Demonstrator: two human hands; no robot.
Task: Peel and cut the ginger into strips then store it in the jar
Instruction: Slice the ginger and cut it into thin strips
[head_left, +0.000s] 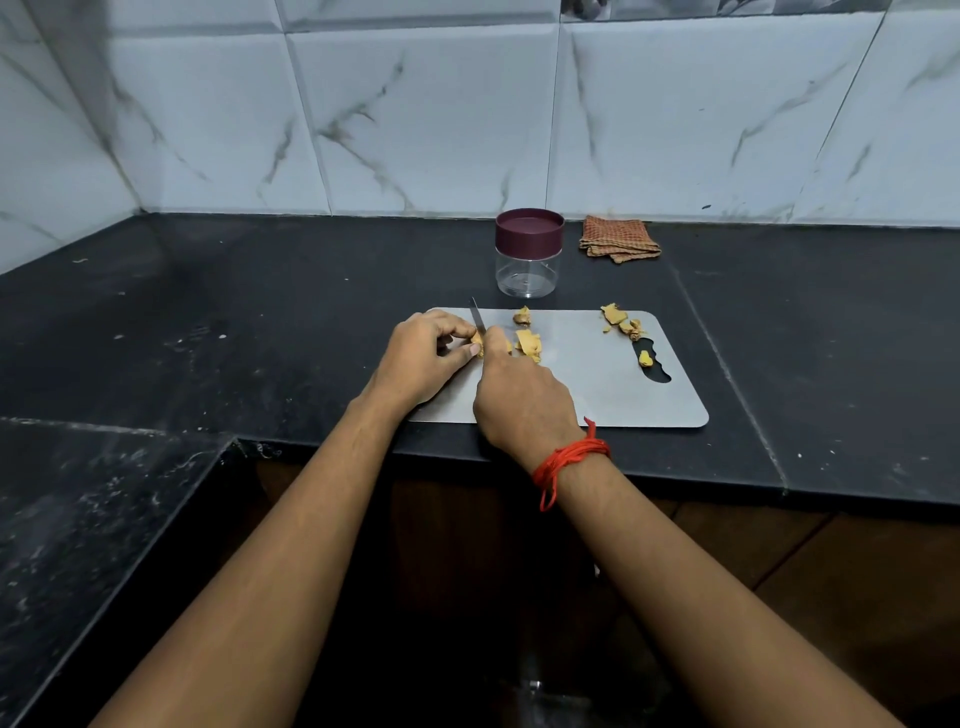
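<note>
Hands both busy over the near-left part of the board: left hand (423, 358) pinches a small ginger piece (477, 343) down with curled fingertips, right hand (519, 400) is closed round a knife (478, 315), handle hidden, blade poking out beyond the knuckles and onto that piece.

Black worktop (260, 312) under everything. Grey cutting board (597, 395) lies under the hands and runs off to their right. Clear jar (528, 260) stands just beyond the hands, dark red lid (529, 228) on, nothing inside. Folded checked cloth (618, 239) beyond-right of the jar.

Progress, judged: peeling looks mostly done and cutting is midway. Storing has not begun.

Ginger: yellow cut slices (528, 344) touching the right hand's fingers, a brownish chunk (522, 315) just past them, scraps (621, 319) well right. Can't tell whether those are peel or flesh. No clear thin strips yet.
</note>
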